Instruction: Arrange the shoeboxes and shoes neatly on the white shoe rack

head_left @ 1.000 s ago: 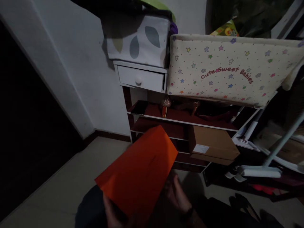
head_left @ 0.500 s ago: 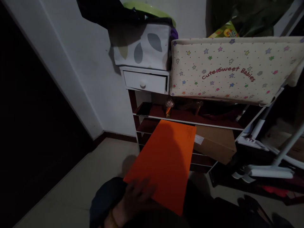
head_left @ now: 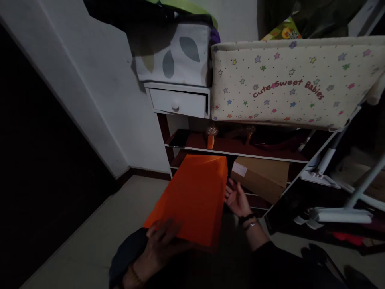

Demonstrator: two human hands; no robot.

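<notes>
An orange box [head_left: 192, 196] lies at a tilt in front of the shelves, its flat top toward me and its right side in shadow. My left hand [head_left: 162, 245] grips its near left edge, fingers over the top face and slightly blurred. To the right of the box is my right hand [head_left: 237, 200], palm turned up and fingers apart, close to the box's side; whether the fingertips touch it I cannot tell. A brown cardboard box [head_left: 261, 176] with a white label sits askew on the shelf just behind that hand.
A shoe rack [head_left: 234, 153] with dark red shelves holds heeled shoes [head_left: 211, 138]. Above it are a white drawer [head_left: 177, 102], a leaf-patterned box [head_left: 177, 56] and a star-printed fabric bin [head_left: 288, 80]. A white-headed broom [head_left: 343, 215] leans at the right.
My right hand has come into view at the orange box's right side. The orange box has shifted left and now shows its right side. My left hand stays on its near edge.
</notes>
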